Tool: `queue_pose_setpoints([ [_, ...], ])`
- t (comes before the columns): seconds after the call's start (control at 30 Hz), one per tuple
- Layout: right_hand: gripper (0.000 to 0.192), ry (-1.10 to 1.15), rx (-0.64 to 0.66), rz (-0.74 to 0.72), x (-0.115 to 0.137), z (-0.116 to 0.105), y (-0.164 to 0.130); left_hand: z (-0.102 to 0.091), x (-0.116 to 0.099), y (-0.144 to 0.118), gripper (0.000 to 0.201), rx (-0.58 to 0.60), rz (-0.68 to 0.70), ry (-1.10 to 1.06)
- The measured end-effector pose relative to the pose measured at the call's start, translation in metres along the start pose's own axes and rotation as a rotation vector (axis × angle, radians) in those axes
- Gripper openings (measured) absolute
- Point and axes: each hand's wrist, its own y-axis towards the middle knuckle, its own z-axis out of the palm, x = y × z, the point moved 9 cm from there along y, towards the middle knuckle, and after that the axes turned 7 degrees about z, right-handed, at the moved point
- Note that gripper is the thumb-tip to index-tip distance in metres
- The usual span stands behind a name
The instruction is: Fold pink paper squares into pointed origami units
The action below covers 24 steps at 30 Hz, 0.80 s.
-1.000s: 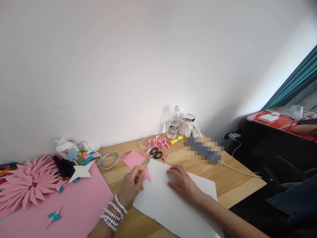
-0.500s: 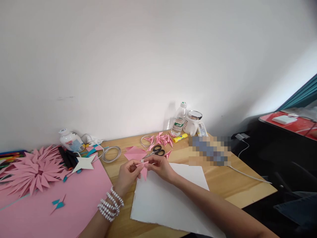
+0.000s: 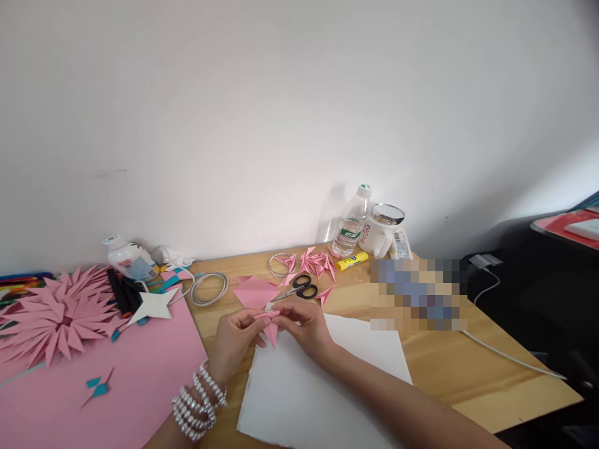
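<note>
White characters, probably 怡宝, stand on the green label of the clear water bottle (image 3: 352, 231). Reddish capitals run sideways on the white mug (image 3: 374, 240), too blurred to spell out. The packet (image 3: 400, 244) behind it bears a barcode. Printing on the yellow glue stick (image 3: 352, 261) and red lettering on the white bottle (image 3: 133, 259) are too small to read.

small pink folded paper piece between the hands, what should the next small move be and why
Probably a gentle squeeze along the upper edge of the small pink folded paper piece to sharpen its fold: the left hand and right hand already pinch that edge from either side, while its pointed end hangs below the fingertips.
</note>
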Motion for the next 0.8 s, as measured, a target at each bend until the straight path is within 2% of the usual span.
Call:
queue_pose_setpoints([
  [0.13,0.012,0.07,0.032,0.045,0.003,0.002,-0.001,0.004,-0.005,-0.003,0.026,0.008,0.009,-0.035],
  [0.33,0.015,0.116,0.063,0.106,0.004,0.001,-0.001,0.016,0.001,-0.008,0.03,0.115,-0.076,-0.143],
  [0.5,0.011,0.088,0.048,0.091,0.004,-0.003,-0.001,0.016,0.001,-0.008,0.029,0.117,-0.073,-0.157],
  [0.67,0.01,0.167,0.057,0.112,0.005,-0.002,0.0,0.02,-0.003,-0.01,0.021,0.153,-0.071,-0.173],
  [0.8,0.011,0.173,0.073,0.132,0.003,0.0,-0.001,0.017,-0.006,-0.01,0.021,0.124,-0.05,-0.132],
])
